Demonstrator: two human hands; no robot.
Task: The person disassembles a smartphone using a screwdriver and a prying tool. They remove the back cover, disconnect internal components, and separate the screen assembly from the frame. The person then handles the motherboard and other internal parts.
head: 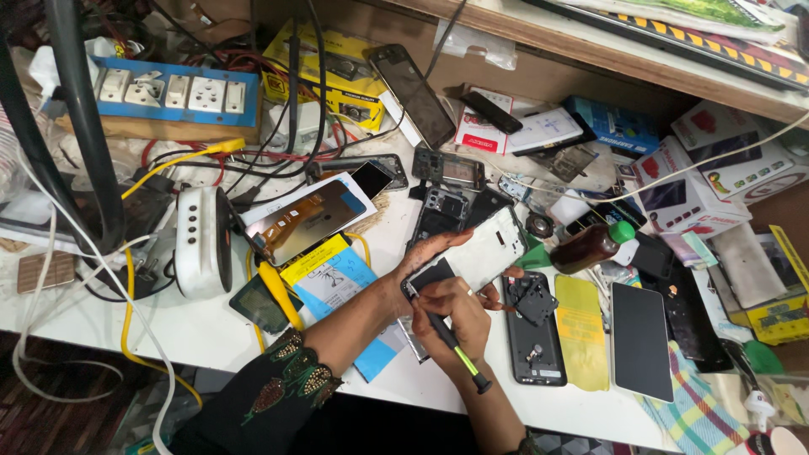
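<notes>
My left hand [430, 251] holds a white phone frame [484, 253] tilted up off the table, fingers along its left edge. My right hand [451, 318] grips a thin screwdriver [455, 345] with a black and green handle, its tip against the frame's lower left corner. Just right of the frame lies an opened black phone [535, 337] with its inner parts showing, and a loose black cover piece [529, 293] rests on its top.
A yellow film [581, 333], a dark phone screen [642, 341] and a brown bottle with a green cap [590, 246] lie to the right. A display panel [305, 221], a white device [202, 243], a blue power strip [173, 93], cables and boxes crowd the bench.
</notes>
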